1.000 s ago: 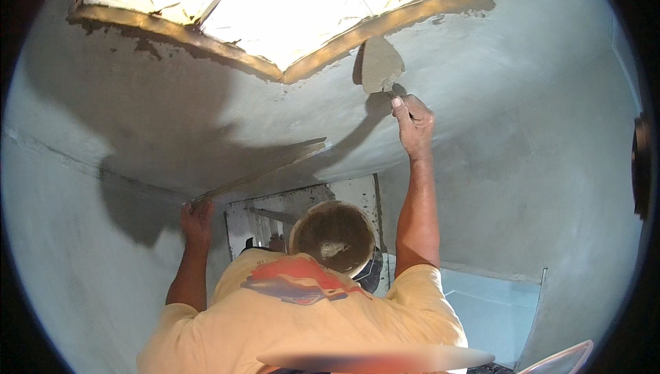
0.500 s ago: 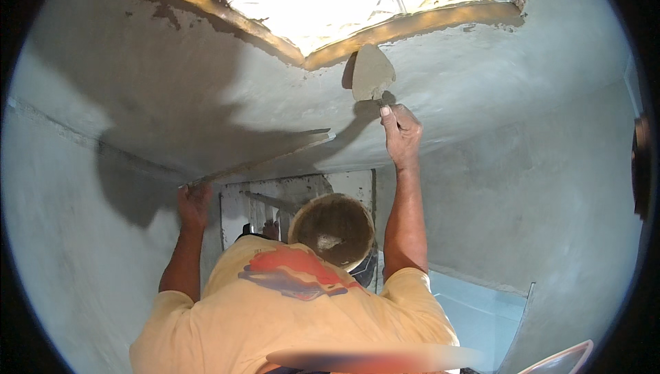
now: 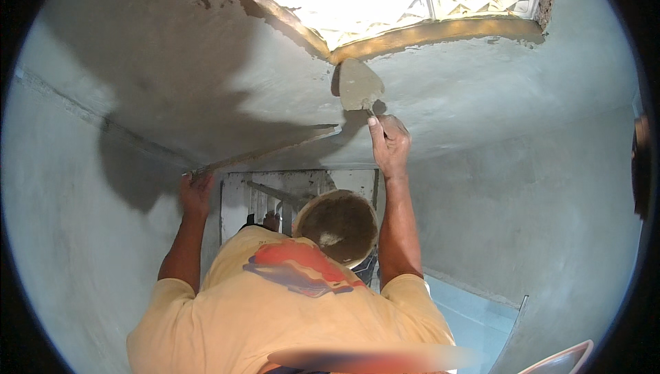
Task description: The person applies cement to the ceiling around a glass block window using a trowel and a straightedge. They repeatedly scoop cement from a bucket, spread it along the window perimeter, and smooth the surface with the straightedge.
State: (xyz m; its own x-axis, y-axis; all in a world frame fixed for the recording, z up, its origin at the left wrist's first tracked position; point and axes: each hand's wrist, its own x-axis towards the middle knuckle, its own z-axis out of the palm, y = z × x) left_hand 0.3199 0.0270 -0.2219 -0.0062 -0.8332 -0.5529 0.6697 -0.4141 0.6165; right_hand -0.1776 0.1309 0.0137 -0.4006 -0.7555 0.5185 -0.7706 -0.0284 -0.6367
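My right hand (image 3: 390, 144) is closed round the handle of a pointed trowel (image 3: 360, 85). The trowel's mortar-smeared blade lies against or close to the grey plastered wall (image 3: 467, 92), just below the low corner of the bright window's sill (image 3: 440, 32). My left hand (image 3: 197, 192) grips one end of a long thin straightedge (image 3: 275, 150), which slants up to the right along the wall. Whether the straightedge touches the wall I cannot tell. Its far tip ends a little below and left of the trowel.
A round bucket (image 3: 337, 229) with grey mortar inside stands below, between my arms. Behind it lies a smeared white board (image 3: 237, 199). Side walls close in on both sides. A pale blue surface (image 3: 474, 319) shows at the lower right, beside a pale curved rim (image 3: 570, 357).
The trowel in my right hand has shifted left and slightly down, toward the sill's low corner. The view has also shifted a little. My left hand keeps its hold on the straightedge.
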